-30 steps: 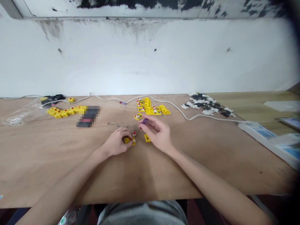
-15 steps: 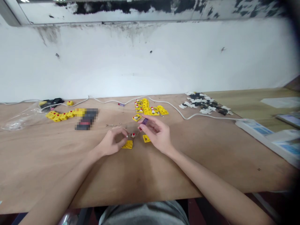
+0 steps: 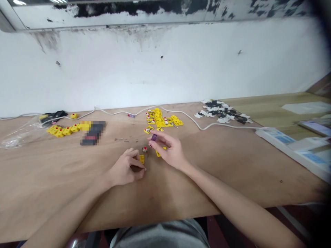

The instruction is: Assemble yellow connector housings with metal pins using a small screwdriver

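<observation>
Here, left hand (image 3: 126, 168) pinches an indistinct speck (image 3: 145, 169); right hand (image 3: 171, 151) clasps a purple handle (image 3: 154, 137).

Grey clothing (image 3: 159, 237) is being worn, a rounded, lightly creased stretch of it being shown below the grip, between the bare forearms (image 3: 219, 187). The left hand (image 3: 126, 168) and the right hand (image 3: 169, 148) are being shown bare, too.

On the table (image 3: 207, 193), a heap of plastic pieces (image 3: 219, 111) is lying right of the cluster of cases (image 3: 158, 118). Left of the cluster, a row of boxes (image 3: 67, 131) is sitting; farther left, a bag (image 3: 19, 132) is lying. A cable (image 3: 183, 112) is running behind it. Before it, the right hand (image 3: 170, 151) is holding a screwdriver (image 3: 154, 137); before it and leftward, the left hand (image 3: 126, 168) is partly covering a loose case half (image 3: 142, 159).
</observation>
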`<state>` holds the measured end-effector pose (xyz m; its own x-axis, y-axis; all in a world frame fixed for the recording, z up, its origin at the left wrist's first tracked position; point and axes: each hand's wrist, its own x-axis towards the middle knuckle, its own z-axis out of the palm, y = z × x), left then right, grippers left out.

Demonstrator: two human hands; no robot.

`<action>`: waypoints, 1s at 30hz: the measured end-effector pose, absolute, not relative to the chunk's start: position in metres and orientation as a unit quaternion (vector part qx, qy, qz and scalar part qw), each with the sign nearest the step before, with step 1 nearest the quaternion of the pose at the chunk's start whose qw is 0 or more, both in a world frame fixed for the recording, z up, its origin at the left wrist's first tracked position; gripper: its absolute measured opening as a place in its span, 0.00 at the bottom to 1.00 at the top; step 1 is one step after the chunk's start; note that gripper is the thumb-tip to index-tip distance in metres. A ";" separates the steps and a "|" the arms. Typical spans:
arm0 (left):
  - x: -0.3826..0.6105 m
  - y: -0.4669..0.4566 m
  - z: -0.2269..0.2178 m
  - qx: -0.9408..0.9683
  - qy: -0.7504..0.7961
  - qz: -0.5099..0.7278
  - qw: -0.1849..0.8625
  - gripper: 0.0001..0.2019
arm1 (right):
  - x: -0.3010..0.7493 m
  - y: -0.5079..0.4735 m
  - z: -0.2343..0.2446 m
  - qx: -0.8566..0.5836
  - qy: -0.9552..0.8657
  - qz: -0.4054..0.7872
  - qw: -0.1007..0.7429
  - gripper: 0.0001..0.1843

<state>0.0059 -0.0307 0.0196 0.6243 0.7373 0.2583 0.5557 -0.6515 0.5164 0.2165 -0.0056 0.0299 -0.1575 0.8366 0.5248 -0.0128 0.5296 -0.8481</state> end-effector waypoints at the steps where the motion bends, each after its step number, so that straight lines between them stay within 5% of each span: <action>1: 0.006 -0.032 0.018 0.876 0.376 0.232 0.194 0.04 | 0.217 -0.006 0.030 -0.310 -0.666 0.371 0.568 0.19; 12: -0.015 -0.025 0.027 0.911 0.321 0.167 0.198 0.13 | 0.216 -0.008 0.033 -0.305 -0.658 0.387 0.570 0.18; 30: -0.013 -0.025 0.032 0.905 0.309 0.166 0.242 0.04 | 0.217 -0.010 0.036 -0.302 -0.654 0.386 0.577 0.17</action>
<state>-0.0130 -0.0254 0.0319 0.7539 0.6392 0.1519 0.4783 -0.6925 0.5401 0.2171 -0.0096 0.0358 -0.1528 0.8399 0.5207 -0.0504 0.5196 -0.8529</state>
